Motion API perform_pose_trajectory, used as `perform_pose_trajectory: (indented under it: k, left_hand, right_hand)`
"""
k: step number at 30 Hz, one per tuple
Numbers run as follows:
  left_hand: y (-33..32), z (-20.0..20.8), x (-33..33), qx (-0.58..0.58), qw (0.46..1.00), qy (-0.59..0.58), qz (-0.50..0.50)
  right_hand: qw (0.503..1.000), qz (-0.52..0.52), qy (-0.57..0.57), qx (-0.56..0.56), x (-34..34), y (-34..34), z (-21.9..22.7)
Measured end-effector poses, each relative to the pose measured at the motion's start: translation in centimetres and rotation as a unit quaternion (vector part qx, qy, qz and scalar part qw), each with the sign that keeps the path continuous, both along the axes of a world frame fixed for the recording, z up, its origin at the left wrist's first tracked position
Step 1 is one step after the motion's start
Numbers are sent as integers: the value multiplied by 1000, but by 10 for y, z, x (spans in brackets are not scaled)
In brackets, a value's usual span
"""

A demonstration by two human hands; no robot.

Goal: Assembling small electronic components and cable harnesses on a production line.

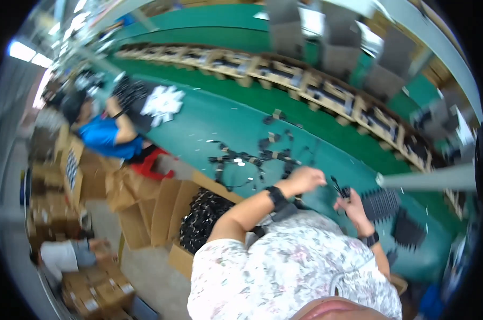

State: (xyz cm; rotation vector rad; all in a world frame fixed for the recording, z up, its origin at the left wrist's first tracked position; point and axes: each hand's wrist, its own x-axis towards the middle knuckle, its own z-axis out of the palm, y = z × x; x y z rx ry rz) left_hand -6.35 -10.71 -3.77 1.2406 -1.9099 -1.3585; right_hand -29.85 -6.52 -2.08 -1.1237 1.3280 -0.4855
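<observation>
My right hand [352,207] is closed around a small black coiled cable [344,192], whose end sticks up past the fingers. To its left, my left hand [307,180] is held above the green worktable [199,122] with its fingers drawn together. Anything between those fingers is too small to make out. Beyond the left hand, several loose black cables [239,161] lie spread on the tabletop, some with pale bands around them. Beside my right hand lie black ribbed pieces [380,205], with a second dark group [408,230] nearer me.
An open cardboard box [178,261] full of black parts stands at my left. A co-worker in a blue shirt [105,138] works farther left, near white pieces [164,104]. Cardboard trays [278,73] line the far green belt. A grey post [428,181] juts in from the right.
</observation>
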Motion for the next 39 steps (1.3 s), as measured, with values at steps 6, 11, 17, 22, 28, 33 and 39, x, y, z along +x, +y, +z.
perform_pose_trajectory:
  k: [6,11,17,22,28,33,39]
  left_hand:
    - [2,-70,25,-155,970,-122,140]
    - [4,-96,46,-249,891,-260,276]
    - [3,-125,65,-270,879,-287,268]
    - [2,-124,67,-263,881,-278,278]
    - [-4,-129,72,-253,885,-272,282]
    - [-2,-130,75,-259,881,-271,289]
    - [-2,-130,77,-251,885,-273,283]
  right_hand:
    - [996,-39,61,-54,-13,-40,11]
    - [934,-178,245,-189,-65,-104,4]
    - [749,-278,563,-210,-130,-209,32]
    - [735,-185,648,-72,-183,-269,30]
    - [672,-87,734,-55,-239,-311,24]
    - [663,-21,747,-44,-245,-323,15]
    - [670,148,727,-12,-271,-344,-16]
